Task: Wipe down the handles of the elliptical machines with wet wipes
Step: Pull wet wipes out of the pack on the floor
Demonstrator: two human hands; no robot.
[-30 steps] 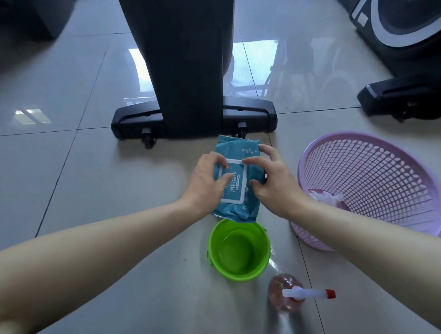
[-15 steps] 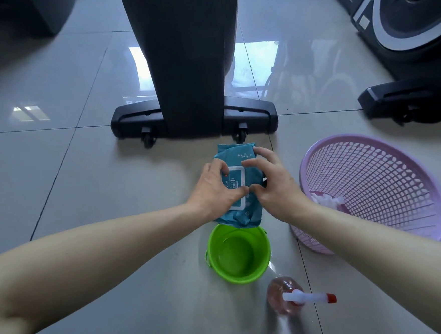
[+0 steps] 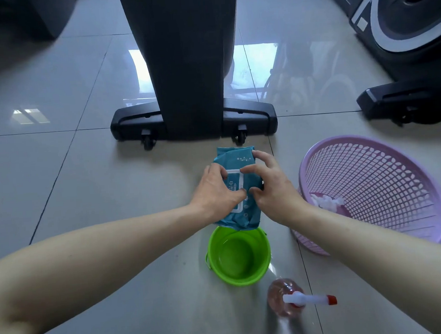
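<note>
While the spray bottle (image 3: 284,296) and green bucket (image 3: 238,255) sit nearest, both hands grip the wet wipes pack (image 3: 238,191): left hand (image 3: 216,193) steadies it, right hand (image 3: 274,186) works the flap, probably for a wipe. Beyond: elliptical base (image 3: 194,119).

Open floor (image 3: 72,190) to the left. Machine base (image 3: 193,124) blocks ahead, pink basket (image 3: 372,190) crowds the right, green bucket (image 3: 238,254) and spray bottle (image 3: 286,296) sit nearside.
</note>
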